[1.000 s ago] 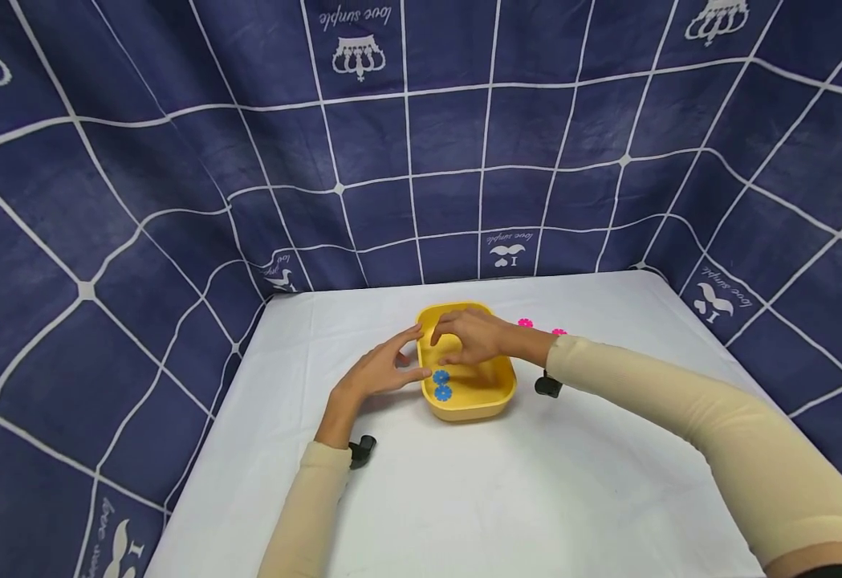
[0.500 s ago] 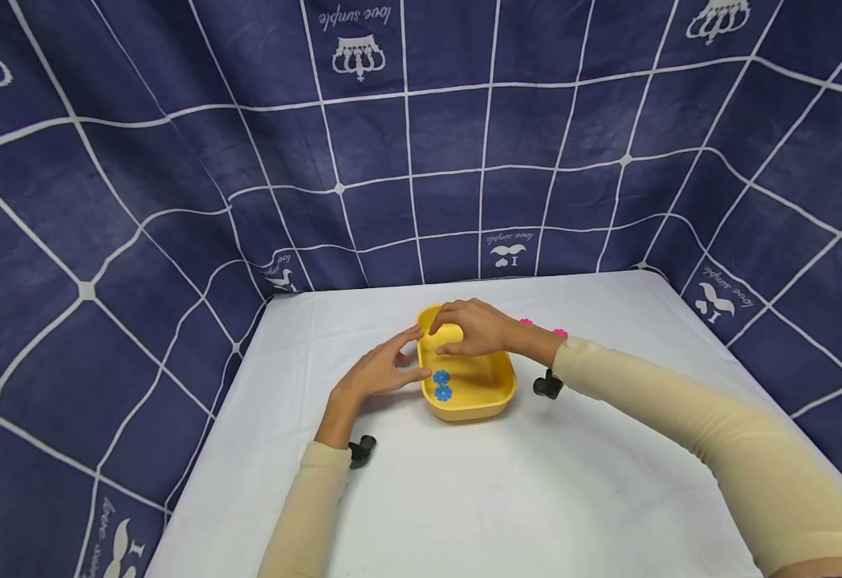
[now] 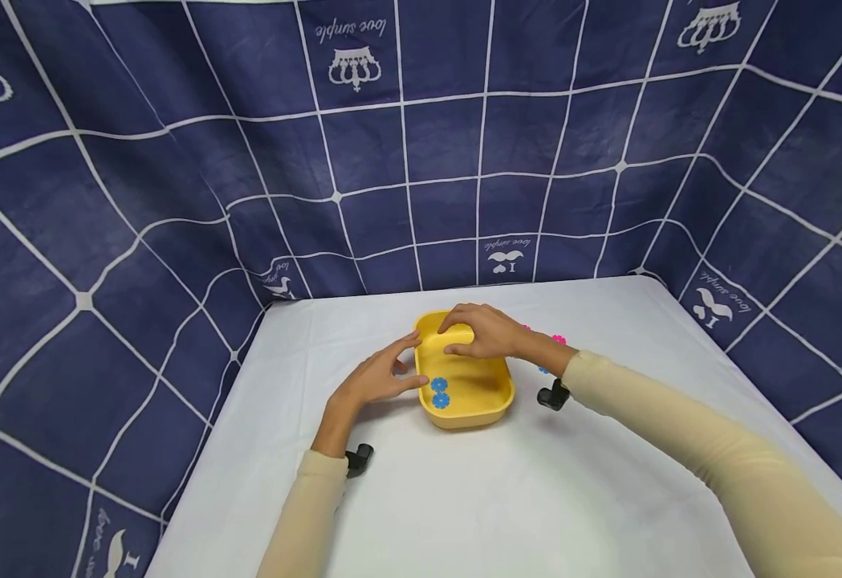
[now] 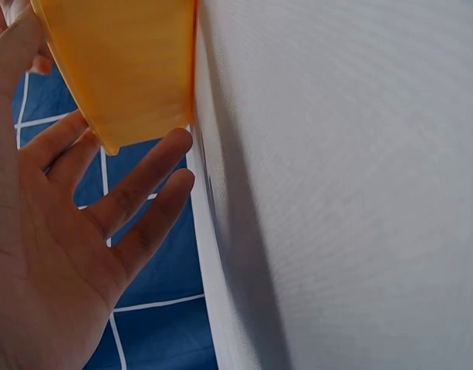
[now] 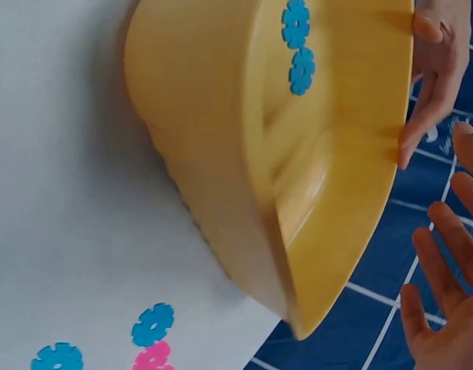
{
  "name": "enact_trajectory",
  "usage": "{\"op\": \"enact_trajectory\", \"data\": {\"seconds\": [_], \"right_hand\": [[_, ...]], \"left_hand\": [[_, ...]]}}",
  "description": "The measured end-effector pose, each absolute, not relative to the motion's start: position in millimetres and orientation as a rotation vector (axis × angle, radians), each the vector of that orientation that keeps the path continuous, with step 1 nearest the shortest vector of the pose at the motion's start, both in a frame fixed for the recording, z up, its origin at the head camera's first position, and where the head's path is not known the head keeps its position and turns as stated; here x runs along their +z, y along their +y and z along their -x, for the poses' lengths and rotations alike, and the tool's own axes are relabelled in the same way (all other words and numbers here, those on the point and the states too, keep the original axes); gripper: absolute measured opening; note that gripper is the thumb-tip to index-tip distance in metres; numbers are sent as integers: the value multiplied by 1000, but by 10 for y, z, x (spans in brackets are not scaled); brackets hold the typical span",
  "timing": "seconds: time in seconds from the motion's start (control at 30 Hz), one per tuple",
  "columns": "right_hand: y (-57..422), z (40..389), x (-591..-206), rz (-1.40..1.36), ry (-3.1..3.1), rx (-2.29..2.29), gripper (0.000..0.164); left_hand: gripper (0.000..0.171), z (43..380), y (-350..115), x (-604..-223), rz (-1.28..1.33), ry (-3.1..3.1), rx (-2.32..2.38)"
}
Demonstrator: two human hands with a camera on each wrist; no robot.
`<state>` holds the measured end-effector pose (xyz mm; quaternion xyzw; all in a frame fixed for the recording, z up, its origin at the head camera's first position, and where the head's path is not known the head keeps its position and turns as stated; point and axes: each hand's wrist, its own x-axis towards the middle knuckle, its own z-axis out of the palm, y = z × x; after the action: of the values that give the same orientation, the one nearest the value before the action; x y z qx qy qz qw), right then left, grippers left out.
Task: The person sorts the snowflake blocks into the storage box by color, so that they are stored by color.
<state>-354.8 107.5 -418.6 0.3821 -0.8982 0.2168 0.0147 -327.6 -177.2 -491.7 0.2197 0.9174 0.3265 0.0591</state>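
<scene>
A yellow plastic tub (image 3: 467,419) stands on the white table. Two blue snowflake-shaped discs (image 5: 302,71) lie edge to edge on its floor, near the front left corner. My left hand (image 3: 376,379) is at the tub's left side, with thumb and index finger touching the rim. Its other fingers spread loosely beside the wall, as the left wrist view shows. Over the far right part of the tub hovers my right hand (image 3: 489,331), fingers loosely bent and apart. Nothing shows between those fingers in the right wrist view.
Right of the tub, pink discs (image 3: 559,339) and blue discs (image 5: 153,324) lie on the white cloth (image 3: 507,506), partly hidden by my right forearm. A dark blue curtain (image 3: 442,144) with white lines surrounds the table's back and sides.
My right hand has lifted from lower in the tub and shifted slightly right, its fingers still apart. The left hand stays at the rim. The head view has tilted a little.
</scene>
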Motion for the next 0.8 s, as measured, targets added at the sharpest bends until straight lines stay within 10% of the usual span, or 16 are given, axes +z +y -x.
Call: {"op": "enact_trajectory", "data": {"seconds": [0.8], "right_hand": [[1775, 3557, -4309, -813, -2797, 974, 41]], "left_hand": [[87, 3258, -1748, -4890, -702, 2799, 978]]}}
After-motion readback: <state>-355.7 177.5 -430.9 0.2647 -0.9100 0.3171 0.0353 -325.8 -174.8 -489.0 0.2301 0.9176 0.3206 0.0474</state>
